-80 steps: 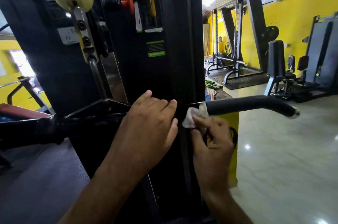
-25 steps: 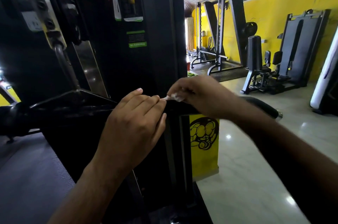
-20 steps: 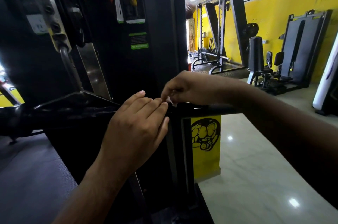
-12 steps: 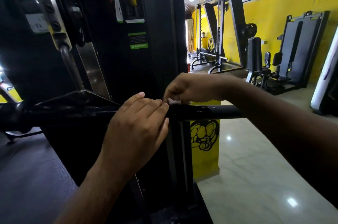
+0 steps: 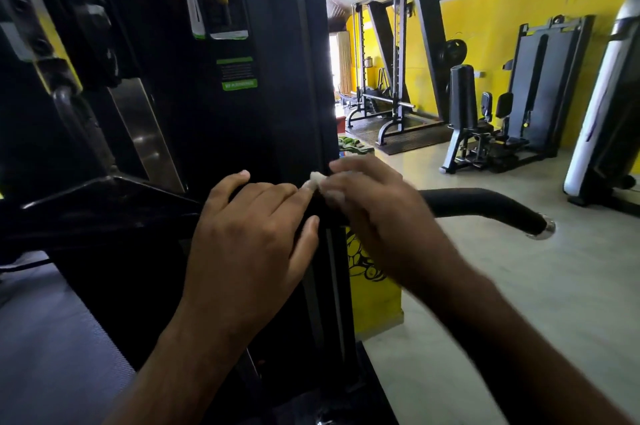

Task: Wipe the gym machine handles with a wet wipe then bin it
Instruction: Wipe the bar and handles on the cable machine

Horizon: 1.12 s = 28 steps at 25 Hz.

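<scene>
A black bar handle (image 5: 485,204) of the gym machine runs across the middle of the view and ends at the right in a chrome cap. My left hand (image 5: 252,234) lies over the bar near its centre, fingers curved around the top. Just right of it, my right hand (image 5: 374,202) grips the bar from above with a small white wet wipe (image 5: 316,178) under its fingers. Only a corner of the wipe shows at the fingertips. The right hand is blurred.
The black machine column (image 5: 242,78) stands right behind the bar, with a cream pulley wheel and steel cable fitting at the upper left. A yellow box with a black logo (image 5: 370,286) stands on the pale tiled floor below. More gym machines line the yellow wall at right.
My right hand with the wipe has dropped slightly onto the bar and its forearm has swung lower, uncovering the handle's right end. My left hand has stayed on the bar.
</scene>
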### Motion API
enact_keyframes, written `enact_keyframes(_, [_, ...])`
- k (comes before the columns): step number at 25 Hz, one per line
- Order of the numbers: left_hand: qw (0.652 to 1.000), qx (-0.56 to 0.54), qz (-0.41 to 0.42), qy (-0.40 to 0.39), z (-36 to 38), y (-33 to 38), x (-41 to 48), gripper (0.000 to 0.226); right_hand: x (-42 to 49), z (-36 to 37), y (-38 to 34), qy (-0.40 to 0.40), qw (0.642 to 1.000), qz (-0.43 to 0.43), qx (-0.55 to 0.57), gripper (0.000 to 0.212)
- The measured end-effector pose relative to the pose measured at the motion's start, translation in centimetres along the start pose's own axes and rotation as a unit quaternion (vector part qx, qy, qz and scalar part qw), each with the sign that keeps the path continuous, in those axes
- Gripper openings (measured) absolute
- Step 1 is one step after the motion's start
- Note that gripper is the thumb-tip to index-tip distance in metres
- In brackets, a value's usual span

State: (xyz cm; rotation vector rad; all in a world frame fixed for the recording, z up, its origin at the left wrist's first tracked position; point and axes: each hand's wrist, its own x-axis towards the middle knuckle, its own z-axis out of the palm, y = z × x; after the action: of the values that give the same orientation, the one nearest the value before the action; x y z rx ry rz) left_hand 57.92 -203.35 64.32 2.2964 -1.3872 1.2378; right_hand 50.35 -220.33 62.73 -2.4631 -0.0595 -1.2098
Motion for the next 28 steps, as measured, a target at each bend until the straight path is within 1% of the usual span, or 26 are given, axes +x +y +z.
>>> enact_keyframes(2, [1.000, -0.002, 0.003, 0.006, 0.0, 0.1, 0.0, 0.034, -2.7, 1.7, -0.2, 0.119, 0.989, -0.050, -0.070, 0.023])
enact_keyframes(3, [1.000, -0.004, 0.006, 0.008, 0.0, 0.2, 0.1, 0.034, -3.9, 2.7, 0.1, 0.182, 0.979, -0.043, -0.080, 0.021])
enact_keyframes(4, [1.000, -0.009, 0.009, 0.011, 0.0, 0.3, 0.2, 0.034, -4.9, 3.8, 0.4, 0.244, 0.968, -0.011, -0.061, 0.021])
enact_keyframes(5, [1.000, -0.015, 0.010, 0.015, 0.1, 0.4, 0.2, 0.034, -5.5, 4.8, 0.3, 0.301, 0.953, 0.041, -0.005, 0.021])
enact_keyframes(6, [1.000, -0.020, 0.012, 0.020, 0.1, 0.5, 0.3, 0.034, -5.7, 5.7, -0.4, 0.356, 0.923, 0.112, 0.094, 0.020])
enact_keyframes(7, [0.999, -0.024, 0.012, 0.026, 0.2, 0.6, 0.2, 0.034, -5.5, 6.6, -1.4, 0.401, 0.865, 0.199, 0.228, 0.018])
enact_keyframes(8, [0.999, -0.027, 0.013, 0.033, 0.3, 0.7, 0.2, 0.034, -5.0, 7.2, -2.7, 0.422, 0.773, 0.286, 0.377, 0.018])
enact_keyframes(9, [0.999, -0.029, 0.015, 0.039, 0.3, 0.7, 0.1, 0.034, -4.5, 7.8, -3.9, 0.412, 0.663, 0.350, 0.517, 0.021])
enact_keyframes(10, [0.998, -0.031, 0.015, 0.044, 0.3, 0.7, 0.0, 0.033, -3.6, 8.3, -4.7, 0.376, 0.563, 0.381, 0.629, 0.029])
enact_keyframes(11, [0.998, -0.033, 0.016, 0.049, 0.2, 0.6, -0.1, 0.033, -2.8, 8.7, -4.9, 0.333, 0.490, 0.387, 0.707, 0.039])
enact_keyframes(12, [0.998, -0.035, 0.017, 0.052, 0.1, 0.5, -0.1, 0.033, -2.0, 8.7, -4.8, 0.295, 0.442, 0.386, 0.754, 0.050])
enact_keyframes(13, [0.998, -0.036, 0.019, 0.055, 0.1, 0.4, -0.2, 0.033, -1.4, 8.6, -4.7, 0.271, 0.408, 0.380, 0.785, 0.057])
enact_keyframes(14, [0.997, -0.037, 0.021, 0.057, 0.2, 0.2, -0.2, 0.033, -1.1, 8.5, -4.5, 0.256, 0.378, 0.372, 0.808, 0.058])
enact_keyframes(15, [0.997, -0.039, 0.022, 0.059, 0.3, 0.1, -0.3, 0.033, -1.0, 8.4, -4.3, 0.247, 0.359, 0.366, 0.822, 0.051])
enact_keyframes(16, [0.997, -0.039, 0.020, 0.062, 0.3, 0.1, -0.5, 0.033, -1.1, 8.1, -4.3, 0.244, 0.353, 0.368, 0.825, 0.040])
enact_keyframes(17, [0.997, -0.040, 0.018, 0.064, 0.3, 0.1, -0.6, 0.033, -1.2, 7.7, -4.3, 0.238, 0.359, 0.359, 0.828, 0.033])
enact_keyframes(18, [0.997, -0.041, 0.017, 0.067, 0.3, 0.0, -0.6, 0.033, -1.3, 7.4, -4.3, 0.237, 0.364, 0.350, 0.830, 0.031])
enact_keyframes(19, [0.996, -0.044, 0.016, 0.071, 0.4, 0.0, -0.5, 0.032, -1.3, 7.0, -4.3, 0.247, 0.363, 0.342, 0.831, 0.031])
enact_keyframes(21, [0.996, -0.046, 0.016, 0.073, 0.4, 0.0, -0.6, 0.032, -1.8, 6.9, -3.8, 0.292, 0.335, 0.336, 0.831, 0.029])
enact_keyframes(22, [0.996, -0.045, 0.014, 0.074, 0.4, 0.1, -0.7, 0.032, -1.9, 6.8, -3.7, 0.300, 0.334, 0.329, 0.831, 0.032])
enact_keyframes(23, [0.996, -0.046, 0.013, 0.075, 0.4, 0.2, -0.7, 0.032, -2.1, 6.9, -3.9, 0.294, 0.350, 0.331, 0.825, 0.037])
enact_keyframes(24, [0.996, -0.048, 0.014, 0.076, 0.4, 0.3, -0.7, 0.032, -2.5, 7.0, -4.2, 0.292, 0.376, 0.344, 0.809, 0.041])
enact_keyframes(25, [0.996, -0.050, 0.015, 0.074, 0.5, 0.3, -0.7, 0.032, -3.0, 7.3, -4.8, 0.303, 0.401, 0.357, 0.787, 0.041])
enact_keyframes(26, [0.996, -0.049, 0.016, 0.073, 0.5, 0.3, -0.8, 0.033, -3.5, 7.8, -5.4, 0.331, 0.438, 0.368, 0.750, 0.034])
enact_keyframes(27, [0.996, -0.048, 0.018, 0.073, 0.5, 0.3, -0.7, 0.033, -3.9, 8.1, -5.8, 0.376, 0.514, 0.362, 0.681, 0.024])
enact_keyframes(28, [0.996, -0.045, 0.021, 0.074, 0.5, 0.3, -0.7, 0.034, -4.2, 8.2, -5.8, 0.418, 0.626, 0.326, 0.572, 0.015])
